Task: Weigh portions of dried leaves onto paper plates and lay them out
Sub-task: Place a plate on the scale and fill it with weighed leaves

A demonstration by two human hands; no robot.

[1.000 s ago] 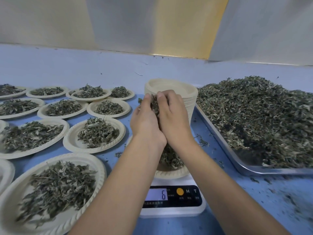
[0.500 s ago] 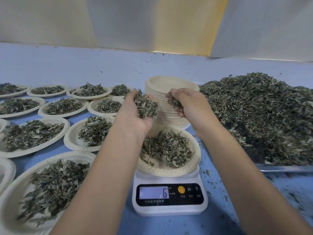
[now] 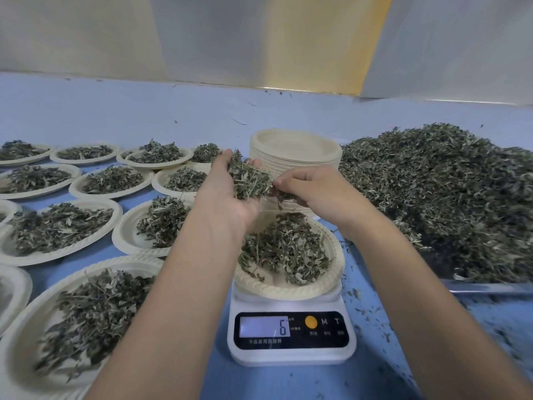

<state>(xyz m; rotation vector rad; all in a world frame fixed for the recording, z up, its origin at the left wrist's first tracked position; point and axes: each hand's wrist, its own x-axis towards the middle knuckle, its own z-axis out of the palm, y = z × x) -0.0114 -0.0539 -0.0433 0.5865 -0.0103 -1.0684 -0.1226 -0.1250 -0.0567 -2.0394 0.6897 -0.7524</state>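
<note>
Left: at least twelve filled plates (image 3: 57, 229) of dried leaves lie in rows, some cut off by the frame edge. Centre: the left hand (image 3: 230, 197), palm up with fingers cupped, holds one clump (image 3: 249, 180) above the weighing plate (image 3: 277, 290). That plate, holding leaves, sits on one scale (image 3: 291, 353), which reads 6. Behind stands one stack of empty plates (image 3: 297, 145). The right hand (image 3: 314, 192), fingers curled, pinches the clump's right edge. Right: one metal tray (image 3: 490, 287) bears the leaf heap (image 3: 447, 197). The blue tabletop (image 3: 144, 111) carries scattered leaf crumbs; behind it stand pale wall panels (image 3: 86, 33) with a yellowish band.
</note>
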